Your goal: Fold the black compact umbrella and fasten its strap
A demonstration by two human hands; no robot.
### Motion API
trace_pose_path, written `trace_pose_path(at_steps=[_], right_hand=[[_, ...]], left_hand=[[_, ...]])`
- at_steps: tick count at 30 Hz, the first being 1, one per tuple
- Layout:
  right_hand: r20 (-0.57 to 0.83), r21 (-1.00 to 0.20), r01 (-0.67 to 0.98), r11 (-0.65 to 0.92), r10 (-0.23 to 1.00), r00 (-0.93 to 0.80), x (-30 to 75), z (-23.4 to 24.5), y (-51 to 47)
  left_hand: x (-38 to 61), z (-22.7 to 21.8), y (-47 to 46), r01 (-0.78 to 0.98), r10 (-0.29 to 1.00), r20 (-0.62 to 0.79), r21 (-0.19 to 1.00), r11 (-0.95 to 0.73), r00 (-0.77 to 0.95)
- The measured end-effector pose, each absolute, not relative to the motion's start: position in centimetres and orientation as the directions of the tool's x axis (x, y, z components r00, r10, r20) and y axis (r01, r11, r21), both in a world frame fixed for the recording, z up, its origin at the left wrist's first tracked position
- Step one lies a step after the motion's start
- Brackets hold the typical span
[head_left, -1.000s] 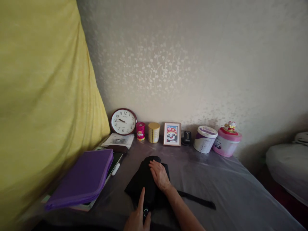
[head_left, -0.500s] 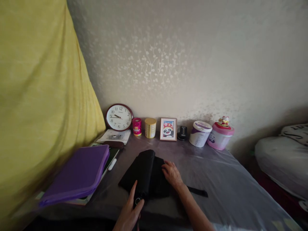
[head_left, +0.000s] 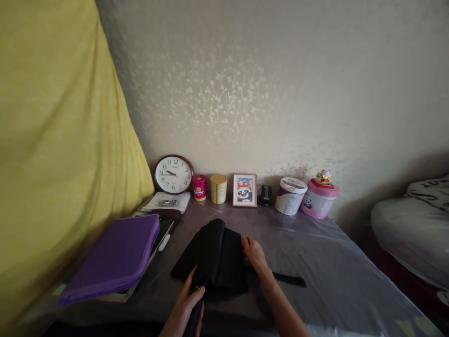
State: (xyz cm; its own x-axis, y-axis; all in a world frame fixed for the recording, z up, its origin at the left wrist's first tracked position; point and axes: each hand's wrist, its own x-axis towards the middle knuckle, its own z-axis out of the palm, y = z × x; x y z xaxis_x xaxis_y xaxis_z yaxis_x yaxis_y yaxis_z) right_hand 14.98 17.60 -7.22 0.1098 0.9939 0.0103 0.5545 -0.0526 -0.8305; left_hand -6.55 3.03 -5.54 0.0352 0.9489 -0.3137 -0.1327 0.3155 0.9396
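Note:
A folded black umbrella (head_left: 213,255) lies on the grey-covered table, its canopy panels spread loosely to both sides. My left hand (head_left: 185,304) is wrapped round its handle at the near end, thumb on top. At the canopy's right edge, my right hand (head_left: 253,252) pinches the fabric between thumb and curled fingers. The umbrella's strap (head_left: 289,279) stretches out to the right, passing beneath my right forearm.
A purple folder (head_left: 112,255) rests at the left beside a white marker (head_left: 164,243). Along the wall stand a clock (head_left: 174,174), a pink can (head_left: 199,188), a yellow can (head_left: 219,189), a panda picture frame (head_left: 244,190), a black object (head_left: 265,195), a white tub (head_left: 291,196) and a pink tub (head_left: 319,199).
My right hand has shifted slightly right and its fingers have closed on the canopy edge. My left hand has turned the handle a little, and the middle fold has flattened.

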Motion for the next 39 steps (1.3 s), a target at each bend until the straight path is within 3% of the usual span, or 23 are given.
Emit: trace_pose_path(at_steps=[9,13,18,23,28,39], right_hand=[[0.060,-0.856,0.517,-0.016,0.990,0.131,15.6,-7.0,17.6],[0.155,-0.876,0.479,0.061,0.975,0.158,14.9,-7.1,17.4],[0.199,-0.876,0.469,0.114,0.970,0.136,14.3,-6.7,17.5],[0.231,-0.860,0.486,0.153,0.967,0.104,13.4,-5.5,18.0],[0.208,-0.813,0.565,0.138,0.976,0.061,10.8,-4.1,18.4],[0.104,-0.584,0.809,0.065,0.995,-0.005,6.4,-2.8,17.7]], left_hand=[[-5.7,-5.3,2.5,-0.190,0.952,-0.296,0.933,0.306,0.080],[-4.9,-5.2,2.1,-0.154,0.955,-0.293,0.942,0.297,0.048],[-4.6,-6.4,2.3,0.112,0.971,-0.237,0.965,0.236,-0.003],[-4.4,-7.2,2.3,0.376,0.996,-0.084,0.922,0.089,-0.030],[-4.2,-6.4,2.3,0.562,0.985,-0.159,0.822,0.096,0.064],[-3.8,-5.2,2.2,0.676,0.962,-0.268,0.719,0.161,0.057]])
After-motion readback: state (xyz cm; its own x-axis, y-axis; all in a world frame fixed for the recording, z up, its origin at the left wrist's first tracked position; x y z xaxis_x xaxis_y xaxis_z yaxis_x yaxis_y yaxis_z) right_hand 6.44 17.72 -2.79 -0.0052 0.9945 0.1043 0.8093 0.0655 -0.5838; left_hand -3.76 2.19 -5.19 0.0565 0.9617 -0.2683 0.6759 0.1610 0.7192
